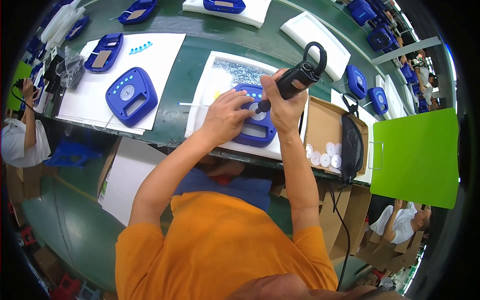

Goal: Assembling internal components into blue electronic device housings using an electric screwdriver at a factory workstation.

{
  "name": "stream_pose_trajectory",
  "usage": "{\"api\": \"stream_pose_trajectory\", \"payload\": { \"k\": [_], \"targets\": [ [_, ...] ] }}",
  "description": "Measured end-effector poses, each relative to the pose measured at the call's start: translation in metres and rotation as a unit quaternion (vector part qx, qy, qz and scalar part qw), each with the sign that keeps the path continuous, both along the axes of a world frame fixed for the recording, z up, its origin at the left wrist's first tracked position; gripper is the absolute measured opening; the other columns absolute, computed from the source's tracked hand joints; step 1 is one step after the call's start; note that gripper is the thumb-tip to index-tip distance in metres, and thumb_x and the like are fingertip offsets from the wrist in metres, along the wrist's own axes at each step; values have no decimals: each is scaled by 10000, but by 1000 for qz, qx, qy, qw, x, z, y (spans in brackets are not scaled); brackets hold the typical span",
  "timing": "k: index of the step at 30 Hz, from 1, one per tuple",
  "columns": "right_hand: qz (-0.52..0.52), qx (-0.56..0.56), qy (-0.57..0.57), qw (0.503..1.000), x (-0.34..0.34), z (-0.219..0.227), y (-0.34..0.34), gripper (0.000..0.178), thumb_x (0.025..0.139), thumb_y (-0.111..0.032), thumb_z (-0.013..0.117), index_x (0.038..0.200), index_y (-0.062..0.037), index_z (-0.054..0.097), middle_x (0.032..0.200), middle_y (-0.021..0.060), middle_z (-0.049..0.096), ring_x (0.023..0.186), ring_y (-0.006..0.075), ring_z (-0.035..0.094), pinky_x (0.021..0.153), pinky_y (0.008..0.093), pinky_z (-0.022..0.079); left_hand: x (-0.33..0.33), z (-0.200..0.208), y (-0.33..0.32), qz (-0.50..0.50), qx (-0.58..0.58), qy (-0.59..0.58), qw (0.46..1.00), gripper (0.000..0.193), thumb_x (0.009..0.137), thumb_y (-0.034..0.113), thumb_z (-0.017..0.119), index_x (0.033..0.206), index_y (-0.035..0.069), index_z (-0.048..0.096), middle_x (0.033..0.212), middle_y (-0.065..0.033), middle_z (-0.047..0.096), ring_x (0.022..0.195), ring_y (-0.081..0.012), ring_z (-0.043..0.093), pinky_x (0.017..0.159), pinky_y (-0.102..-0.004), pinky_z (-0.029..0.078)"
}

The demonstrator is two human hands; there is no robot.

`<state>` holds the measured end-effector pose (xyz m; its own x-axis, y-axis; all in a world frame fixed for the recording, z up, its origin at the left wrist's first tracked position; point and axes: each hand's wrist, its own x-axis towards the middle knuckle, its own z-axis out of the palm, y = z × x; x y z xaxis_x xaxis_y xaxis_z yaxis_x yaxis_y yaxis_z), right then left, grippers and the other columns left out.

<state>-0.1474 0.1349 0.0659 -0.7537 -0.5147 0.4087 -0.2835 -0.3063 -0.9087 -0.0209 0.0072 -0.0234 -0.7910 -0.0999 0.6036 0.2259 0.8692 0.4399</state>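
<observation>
A black corded electric screwdriver (295, 82) is gripped in my right hand (286, 107), tilted, with its tip down at the pale round disc (258, 114) on a blue plastic housing (257, 135). My left hand (225, 115) lies over the left part of this housing, its bent fingers closed against the front beside the disc and bit. Those fingers partly hide the disc and the housing's left side. Beneath the housing is a white foam tray (204, 90) with clear bubble-like material (235, 72) at its far end. A thin white tube (194, 104) sticks out to the left.
To the left, another blue housing (131, 97) and an open blue shell (104, 52) lie on white sheets, near a blue strip of small parts (141, 47). A cardboard box (325, 120) with several white discs (325, 160), a black pouch (351, 145) and a green panel (415, 157) stand right.
</observation>
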Motion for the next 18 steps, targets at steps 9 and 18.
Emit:
{"api": "stream_pose_trajectory", "payload": {
  "k": [9,18],
  "targets": [
    [30,-21,-32,999,0,6,2,300,996,-203,962,938,-63,703,843,-21,687,747,79,639,670,254,496,0,3,0,4,-7,-2,1000,268,858,19,778,1057,153,896,1369,-66,779,1395,-341,703,1234,-543,523],
    [38,-5,-15,999,-3,2,3,311,969,-229,989,970,-64,725,871,-26,706,763,82,635,696,252,499,1,3,0,3,-7,3,1000,228,868,36,776,1029,139,899,1350,-70,781,1372,-346,712,1231,-546,525]
  ]
}}
